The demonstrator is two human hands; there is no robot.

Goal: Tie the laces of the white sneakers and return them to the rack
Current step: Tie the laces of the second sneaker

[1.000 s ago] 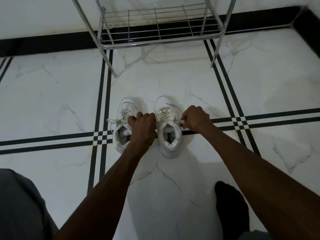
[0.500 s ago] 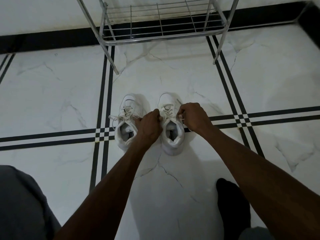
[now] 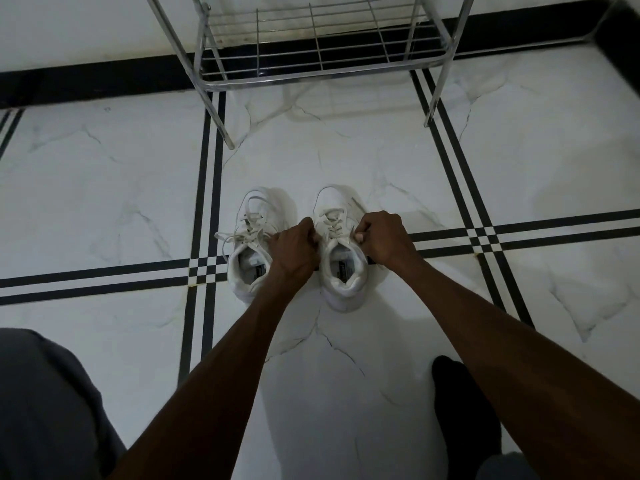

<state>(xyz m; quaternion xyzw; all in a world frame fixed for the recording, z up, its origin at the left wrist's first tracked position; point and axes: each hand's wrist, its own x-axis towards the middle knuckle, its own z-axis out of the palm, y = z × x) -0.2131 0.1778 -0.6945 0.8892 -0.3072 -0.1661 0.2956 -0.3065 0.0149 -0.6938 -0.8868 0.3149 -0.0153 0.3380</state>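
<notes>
Two white sneakers stand side by side on the marble floor, toes pointing away from me. The left sneaker (image 3: 249, 251) has loose laces spread out over its left side. Both hands work at the right sneaker (image 3: 341, 258). My left hand (image 3: 294, 252) is closed on a lace end at the shoe's left side, and it covers part of the left sneaker. On the shoe's right side, my right hand (image 3: 382, 239) pinches the other lace end. The metal shoe rack (image 3: 322, 69) stands beyond the shoes, its lowest wire shelf bare.
The rack's front legs (image 3: 227, 140) touch the floor at left and right ahead of the shoes. Black inlay stripes cross the white floor (image 3: 104, 188). My grey-clad knee (image 3: 45, 410) is at the lower left and a dark sock (image 3: 464, 410) at the lower right.
My hands first closed in over the right sneaker's laces, then drew apart again to its two sides, each gripping a lace end. The view has shifted slightly; the shoes stay put.
</notes>
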